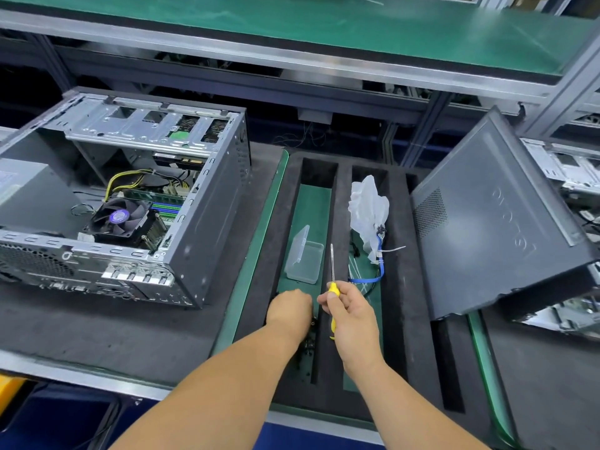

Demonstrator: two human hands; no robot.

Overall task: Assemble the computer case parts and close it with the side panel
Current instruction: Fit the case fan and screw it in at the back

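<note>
An open computer case lies on its side at the left, with fan, cables and drive cage exposed. A dark side panel leans tilted at the right. My right hand grips a yellow-handled screwdriver, its shaft pointing up and away. My left hand reaches down into the left slot of a black foam tray, fingers curled and hidden over small dark screws. Whether it holds one cannot be seen.
A clear plastic box with its lid up sits in the same slot. A white bag with blue cable and ties lies in the middle slot. Other metal chassis stand at the far right. A shelf frame spans overhead.
</note>
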